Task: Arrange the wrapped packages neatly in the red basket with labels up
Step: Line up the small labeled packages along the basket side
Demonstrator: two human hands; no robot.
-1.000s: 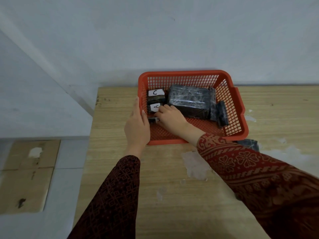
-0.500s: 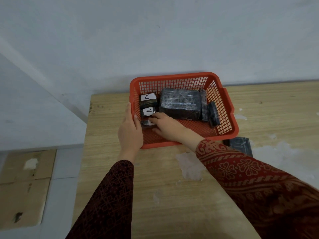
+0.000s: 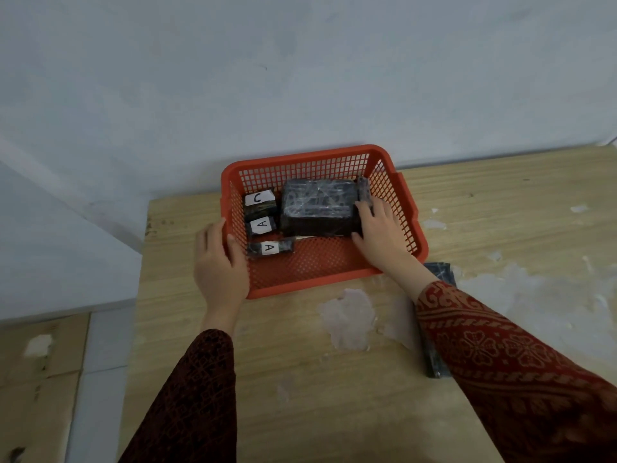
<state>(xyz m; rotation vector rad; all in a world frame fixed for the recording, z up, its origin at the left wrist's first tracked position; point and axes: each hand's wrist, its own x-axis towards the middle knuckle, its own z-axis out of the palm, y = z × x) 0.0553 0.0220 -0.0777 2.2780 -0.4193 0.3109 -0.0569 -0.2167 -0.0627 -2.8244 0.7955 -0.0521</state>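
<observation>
Inside the basket [image 3: 405,208], right hand [image 3: 377,233] grips the big package's [image 3: 317,203] end, hiding slim packs behind; left hand [image 3: 218,265] clasps the rim.

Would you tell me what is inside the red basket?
Three small labelled packages, C, A, A, plus a large wrapped package. The right hand covers whatever lies beside it.

A red basket [image 3: 334,272] sits on a wooden table [image 3: 283,362]. The left hand [image 3: 218,265] grips its left wall. The right hand [image 3: 380,232] rests against a large dark package [image 3: 317,205]. Three small packages labelled C [image 3: 259,202], A [image 3: 263,225], A [image 3: 271,248] lie along the left side.
</observation>
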